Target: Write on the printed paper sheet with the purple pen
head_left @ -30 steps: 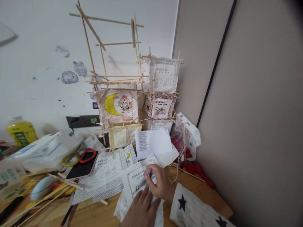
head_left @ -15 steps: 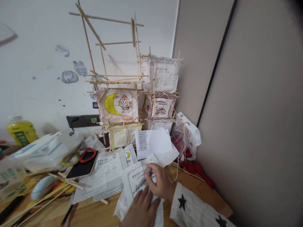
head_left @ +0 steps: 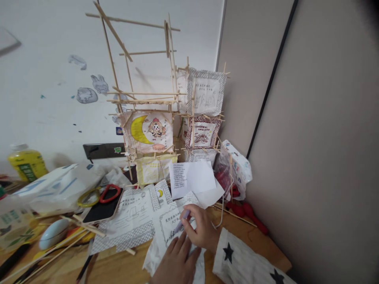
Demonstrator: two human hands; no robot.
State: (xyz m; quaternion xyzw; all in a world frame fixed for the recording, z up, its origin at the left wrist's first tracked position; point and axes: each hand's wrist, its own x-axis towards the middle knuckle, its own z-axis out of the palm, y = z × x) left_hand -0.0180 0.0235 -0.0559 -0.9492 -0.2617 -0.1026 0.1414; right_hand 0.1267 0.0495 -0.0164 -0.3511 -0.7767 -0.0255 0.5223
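My right hand [head_left: 199, 228] is closed around a purple pen [head_left: 182, 221], its tip down on a sheet of thin white paper [head_left: 162, 227]. The sheet carries handwritten characters, a wavy drawn border and dark marks near the pen tip. My left hand [head_left: 177, 261] lies flat on the lower part of this paper, fingers stretched out just below the pen. Beside it on the left is a patterned sheet with a drawn boat [head_left: 134, 213]. A white page of handwriting [head_left: 192, 179] leans behind my hands.
A wooden-stick frame [head_left: 148, 101] with drawn paper panels rises at the back. To the left are scissors [head_left: 110, 194] on a phone [head_left: 102, 209], loose sticks [head_left: 65, 246], a light-blue oval object [head_left: 53, 234] and a yellow bottle [head_left: 28, 162]. A plastic bag [head_left: 238, 165] stands right.
Both hands stay in nearly the same place, with the pen still at the paper. The pen's tip has shifted only very slightly.
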